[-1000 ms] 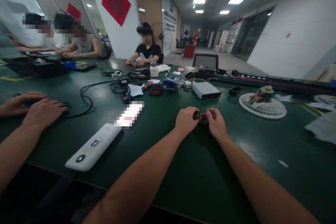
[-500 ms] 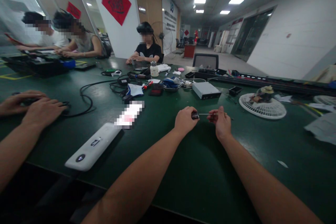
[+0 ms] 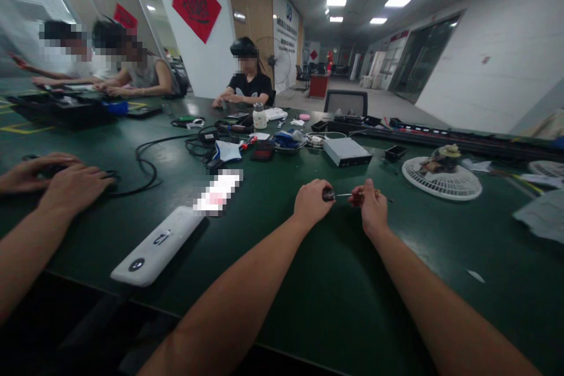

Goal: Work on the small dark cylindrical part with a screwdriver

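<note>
My left hand (image 3: 312,202) is closed around the dark handle of a screwdriver (image 3: 328,194), held level just above the green table (image 3: 335,305). Its thin metal shaft points right, into the fingers of my right hand (image 3: 371,205). Those fingers are closed around the shaft, thumb on top. Small dark and reddish bits show at the right fingertips, too small to name. Beyond my hands lies a grey metal box like a disc drive (image 3: 347,153). To the right is a white fan grille (image 3: 442,179) with a motor on it.
At left, another person's hands (image 3: 73,185) rest on a dark object by a black cable (image 3: 152,170). A white power bank (image 3: 158,247) lies nearer, beside a blurred bright screen (image 3: 219,191). Tools, a bottle (image 3: 259,116) and parts sit behind. Several people sit across the table.
The right-hand fingers have closed in further around the shaft, and less of it shows between my hands. My left hand holds the handle in nearly the same place.
</note>
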Demonstrator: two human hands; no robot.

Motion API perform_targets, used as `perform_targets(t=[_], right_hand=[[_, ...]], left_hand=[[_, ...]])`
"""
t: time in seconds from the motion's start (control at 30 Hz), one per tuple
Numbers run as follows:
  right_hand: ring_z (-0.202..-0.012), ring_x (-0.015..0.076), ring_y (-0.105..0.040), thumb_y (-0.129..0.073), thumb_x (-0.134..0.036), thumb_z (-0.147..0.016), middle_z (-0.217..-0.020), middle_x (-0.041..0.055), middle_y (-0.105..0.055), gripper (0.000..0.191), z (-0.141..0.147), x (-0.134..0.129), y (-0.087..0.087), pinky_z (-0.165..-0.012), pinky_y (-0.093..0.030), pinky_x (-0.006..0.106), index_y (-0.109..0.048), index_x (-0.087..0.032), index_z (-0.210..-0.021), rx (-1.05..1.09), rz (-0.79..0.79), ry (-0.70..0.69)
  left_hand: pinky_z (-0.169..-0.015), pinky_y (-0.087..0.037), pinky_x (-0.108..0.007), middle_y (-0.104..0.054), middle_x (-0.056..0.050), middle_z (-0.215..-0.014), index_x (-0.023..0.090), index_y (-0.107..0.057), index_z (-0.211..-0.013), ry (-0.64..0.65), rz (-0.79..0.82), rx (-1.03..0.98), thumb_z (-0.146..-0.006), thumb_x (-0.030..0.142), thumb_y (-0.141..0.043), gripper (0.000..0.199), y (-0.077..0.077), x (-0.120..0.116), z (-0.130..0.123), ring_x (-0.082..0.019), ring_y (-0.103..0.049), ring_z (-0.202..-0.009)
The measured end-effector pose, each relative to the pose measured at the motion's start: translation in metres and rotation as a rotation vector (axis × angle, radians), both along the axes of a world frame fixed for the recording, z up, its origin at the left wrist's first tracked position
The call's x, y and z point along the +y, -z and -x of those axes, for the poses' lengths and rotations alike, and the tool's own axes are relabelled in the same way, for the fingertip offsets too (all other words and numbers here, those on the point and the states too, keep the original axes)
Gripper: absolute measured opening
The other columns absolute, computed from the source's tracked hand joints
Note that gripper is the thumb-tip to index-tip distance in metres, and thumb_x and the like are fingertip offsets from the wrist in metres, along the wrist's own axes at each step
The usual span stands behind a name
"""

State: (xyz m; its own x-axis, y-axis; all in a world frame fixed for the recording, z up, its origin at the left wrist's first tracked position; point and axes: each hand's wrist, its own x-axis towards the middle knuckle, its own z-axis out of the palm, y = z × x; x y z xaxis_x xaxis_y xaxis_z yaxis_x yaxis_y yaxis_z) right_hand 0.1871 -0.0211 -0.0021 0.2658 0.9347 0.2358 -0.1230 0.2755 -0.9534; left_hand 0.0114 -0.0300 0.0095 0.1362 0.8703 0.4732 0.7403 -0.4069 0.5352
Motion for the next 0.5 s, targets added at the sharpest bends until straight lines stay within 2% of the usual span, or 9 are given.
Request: perform_targets(t=[0.13,0.3,0.4,0.5], right_hand=[[-0.048,0.0157,-0.062,-0.065,-0.080,-0.084,-0.055,0.0028,-0.065,0.063,-0.002,0.001,0.003,-0.048,-0.046,0.027,-0.066,-0.019,-0.068,-0.006,0.007,0.037],[-0.045,0.0156,-0.060,-0.063,-0.077,-0.086,-0.052,0.0014,-0.062,0.060,-0.004,0.001,0.000,-0.045,-0.044,0.028,-0.066,-0.020,-0.068,0.033,0.022,0.133],[-0.046,0.0160,-0.060,-0.063,-0.078,-0.085,-0.053,0.0016,-0.063,0.061,-0.006,0.001,-0.004,-0.045,-0.044,0.028,-0.067,-0.020,-0.069,0.039,0.035,0.140],[-0.047,0.0162,-0.060,-0.062,-0.080,-0.084,-0.054,0.0015,-0.063,0.062,-0.010,0.002,-0.007,-0.046,-0.045,0.029,-0.067,-0.020,-0.069,0.041,0.043,0.144]], left_hand=[[-0.092,-0.054,-0.040,-0.076,-0.006,-0.108,0.022,-0.075,-0.104,-0.014,0.050,0.071,-0.080,0.028,-0.083,0.026,-0.001,-0.001,0.000,-0.025,-0.069,-0.100],[-0.097,-0.053,-0.050,-0.076,-0.011,-0.115,0.021,-0.074,-0.118,-0.058,0.112,0.249,-0.087,0.043,-0.078,0.039,-0.002,0.000,0.000,-0.033,-0.067,-0.110],[-0.101,-0.051,-0.054,-0.072,-0.014,-0.128,0.019,-0.071,-0.129,-0.058,0.043,0.309,-0.088,0.043,-0.076,0.047,-0.022,-0.009,-0.006,-0.036,-0.063,-0.118],[-0.108,-0.049,-0.053,-0.070,-0.010,-0.135,0.024,-0.069,-0.131,-0.020,-0.118,0.209,-0.094,0.037,-0.070,0.039,-0.060,-0.046,-0.015,-0.033,-0.062,-0.126]])
